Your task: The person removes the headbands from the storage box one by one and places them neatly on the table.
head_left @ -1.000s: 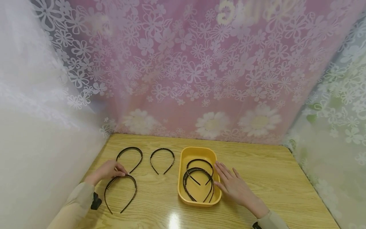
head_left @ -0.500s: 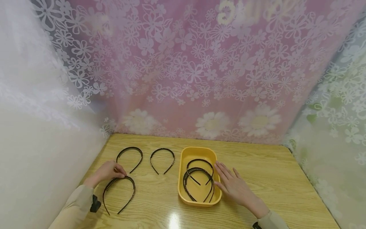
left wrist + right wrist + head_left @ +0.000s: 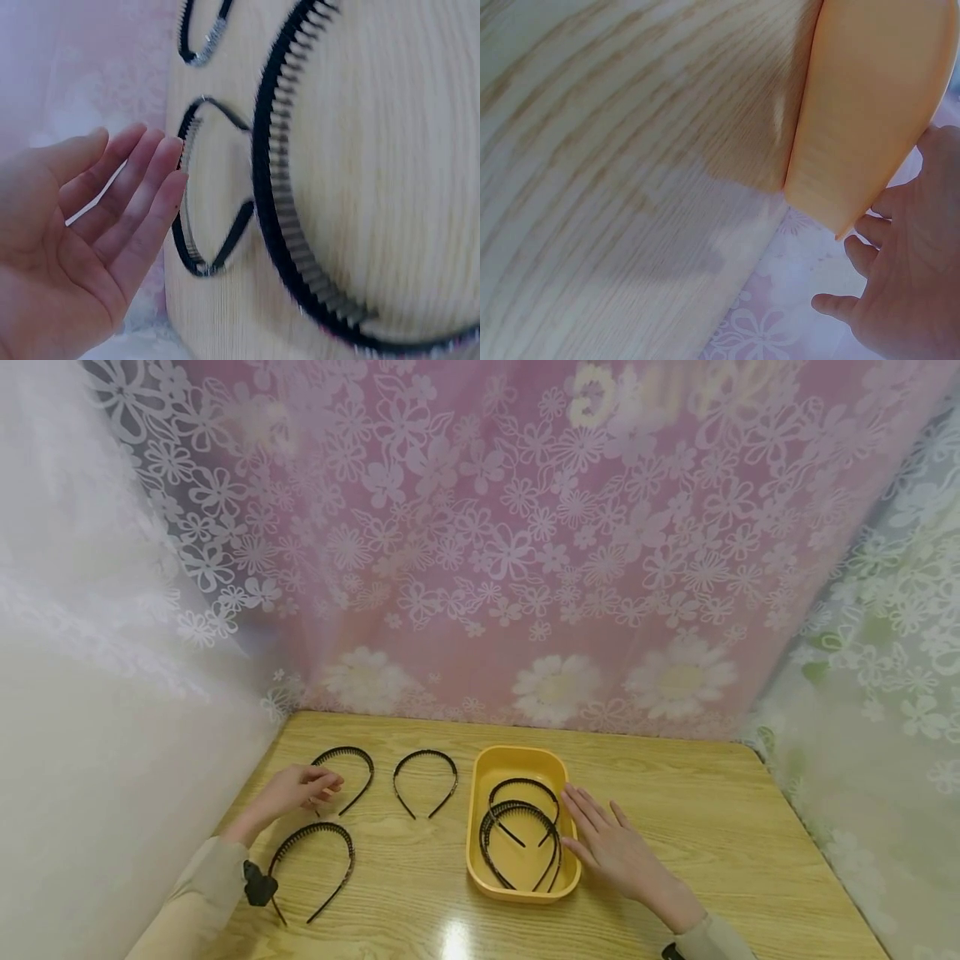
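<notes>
My left hand [image 3: 292, 792] holds nothing; its loosely bent fingers hover over the back-left black toothed headband [image 3: 352, 749], partly covering it. Just below that hand lies the front-left headband [image 3: 322, 826], looming large in the left wrist view, where the left palm [image 3: 64, 277] shows bare. A third headband [image 3: 426, 752] rests to the right of these. Several black headbands [image 3: 525, 781] overlap inside a yellow plastic basket [image 3: 517, 763]. With its fingers extended, my right hand [image 3: 618, 852] rests against the basket's right wall; the right wrist view shows its fingers along the rim.
The wood-grain table [image 3: 712, 827] carries everything. Behind it hangs a pink flowered curtain [image 3: 480, 568], with a pale sheet [image 3: 135, 710] along the left side and a flowered sheet [image 3: 892, 677] on the right.
My left hand has let go of the front-left headband, after shifting it slightly left, and moved up over the back-left one. My right hand stays against the basket.
</notes>
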### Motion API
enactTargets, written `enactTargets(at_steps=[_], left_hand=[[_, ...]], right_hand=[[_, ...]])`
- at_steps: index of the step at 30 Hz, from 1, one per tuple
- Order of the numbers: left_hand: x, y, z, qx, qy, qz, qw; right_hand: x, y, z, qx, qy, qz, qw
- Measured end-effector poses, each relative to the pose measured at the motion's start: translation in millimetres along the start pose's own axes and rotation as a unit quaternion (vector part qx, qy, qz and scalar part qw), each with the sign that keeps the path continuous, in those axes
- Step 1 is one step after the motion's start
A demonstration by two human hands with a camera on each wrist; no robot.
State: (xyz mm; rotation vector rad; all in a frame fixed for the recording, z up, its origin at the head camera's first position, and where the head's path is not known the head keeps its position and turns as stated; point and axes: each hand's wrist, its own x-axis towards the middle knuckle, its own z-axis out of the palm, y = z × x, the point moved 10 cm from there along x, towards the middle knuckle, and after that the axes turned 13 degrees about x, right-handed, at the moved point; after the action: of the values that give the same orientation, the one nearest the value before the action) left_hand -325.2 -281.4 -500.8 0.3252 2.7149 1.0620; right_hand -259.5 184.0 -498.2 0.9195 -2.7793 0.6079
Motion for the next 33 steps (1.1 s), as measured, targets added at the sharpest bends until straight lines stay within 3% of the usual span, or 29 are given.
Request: enactTargets(at_steps=[4, 7, 15, 27, 33], left_hand=[[5.2, 7.8, 4.0, -0.052, -0.002, -0.004, 0.9986], [9.5, 14.2, 6.2, -0.066, 0.004, -0.008, 0.9978], [20.4, 35.1, 14.1, -0.078, 0.007, -0.002, 0.9969], [45.2, 69.8, 38.2, -0.089, -0.024, -0.005, 0.9957], [55.1, 92.6, 49.8, -0.090, -0.034, 0.014, 0.9952]], right_hand=[[0.0, 2.6, 2.5, -0.006, -0.009, 0.006, 0.9999], [0.2, -0.1, 0.1, -0.003, -0.002, 0.002, 1.0000], [0.8, -4.5, -2.9, 0.000, 0.002, 0.001, 1.0000], [-0.2, -5.5, -5.0, -0.004, 0.006, -0.003, 1.0000], [0.3, -6.8, -6.3, -0.004, 0.007, 0.001, 1.0000]])
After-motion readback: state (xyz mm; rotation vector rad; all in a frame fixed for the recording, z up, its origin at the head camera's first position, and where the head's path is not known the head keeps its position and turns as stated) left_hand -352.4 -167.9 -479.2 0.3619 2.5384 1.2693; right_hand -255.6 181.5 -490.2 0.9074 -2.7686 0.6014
